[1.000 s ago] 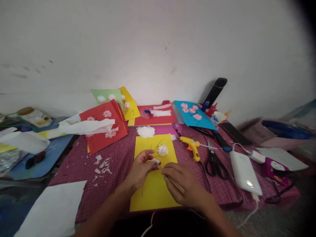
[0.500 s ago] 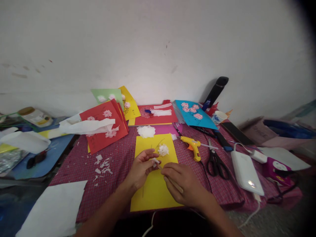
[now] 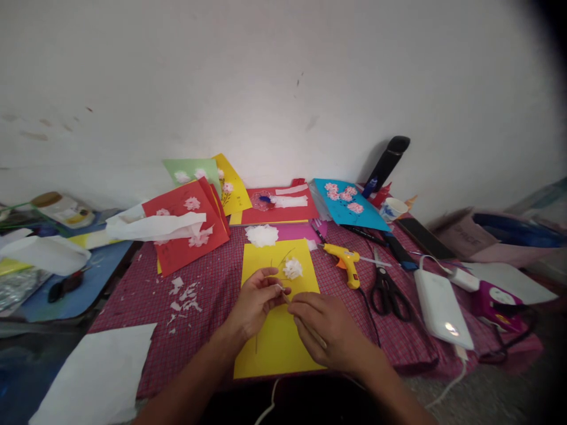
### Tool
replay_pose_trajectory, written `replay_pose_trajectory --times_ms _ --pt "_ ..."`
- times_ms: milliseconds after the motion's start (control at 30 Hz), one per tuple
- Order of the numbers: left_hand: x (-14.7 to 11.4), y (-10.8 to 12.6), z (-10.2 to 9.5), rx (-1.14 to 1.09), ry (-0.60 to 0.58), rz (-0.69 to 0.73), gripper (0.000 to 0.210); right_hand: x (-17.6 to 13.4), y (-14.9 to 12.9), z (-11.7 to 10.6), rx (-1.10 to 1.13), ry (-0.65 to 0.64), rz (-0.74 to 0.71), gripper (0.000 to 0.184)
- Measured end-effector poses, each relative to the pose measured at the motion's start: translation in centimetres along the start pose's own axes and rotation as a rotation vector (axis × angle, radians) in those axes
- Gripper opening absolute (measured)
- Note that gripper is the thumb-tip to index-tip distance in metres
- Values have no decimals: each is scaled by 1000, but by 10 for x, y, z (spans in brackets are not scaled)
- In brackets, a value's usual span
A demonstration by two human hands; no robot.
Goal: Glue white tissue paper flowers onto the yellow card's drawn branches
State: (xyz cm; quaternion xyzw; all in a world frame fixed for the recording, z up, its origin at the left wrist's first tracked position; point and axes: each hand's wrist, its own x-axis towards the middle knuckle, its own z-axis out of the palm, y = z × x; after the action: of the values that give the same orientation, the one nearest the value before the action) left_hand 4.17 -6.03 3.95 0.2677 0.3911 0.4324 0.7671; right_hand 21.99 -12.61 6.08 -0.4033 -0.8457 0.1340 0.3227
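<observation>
My left hand [image 3: 257,300] pinches a small piece of white paper [image 3: 280,287] between thumb and fingers. My right hand [image 3: 325,327] is closed around a thin pale stick [image 3: 286,299], whose tip reaches the paper at my left fingertips. Both hands are over a yellow sheet [image 3: 283,351] with thin drawn stems. Just beyond my fingers, a white paper flower [image 3: 293,268] sits on that sheet. A stack of white paper pieces [image 3: 262,235] lies at the sheet's far edge.
To the right lie a yellow glue gun [image 3: 348,260], black scissors [image 3: 390,298] and a white power bank [image 3: 444,310]. Paper scraps [image 3: 186,301] are scattered at left. Red [image 3: 190,227] and blue [image 3: 349,203] flower cards lie farther back, near the wall.
The white paper at my left fingertips now shows less and looks more tightly gathered around the stick's tip. Both hands have hardly moved.
</observation>
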Motion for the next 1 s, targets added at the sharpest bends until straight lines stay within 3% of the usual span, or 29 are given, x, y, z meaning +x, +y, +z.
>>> replay_pose_trajectory --times_ms 600,833,1000 --pt "0 -4 0 -5 15 11 36 -4 -3 6 63 46 39 33" --pt "-1 -9 0 34 -13 79 30 0 2 17 266 197 170 27" --pt "-1 -13 2 24 27 103 30 6 2 25 260 264 197 22"
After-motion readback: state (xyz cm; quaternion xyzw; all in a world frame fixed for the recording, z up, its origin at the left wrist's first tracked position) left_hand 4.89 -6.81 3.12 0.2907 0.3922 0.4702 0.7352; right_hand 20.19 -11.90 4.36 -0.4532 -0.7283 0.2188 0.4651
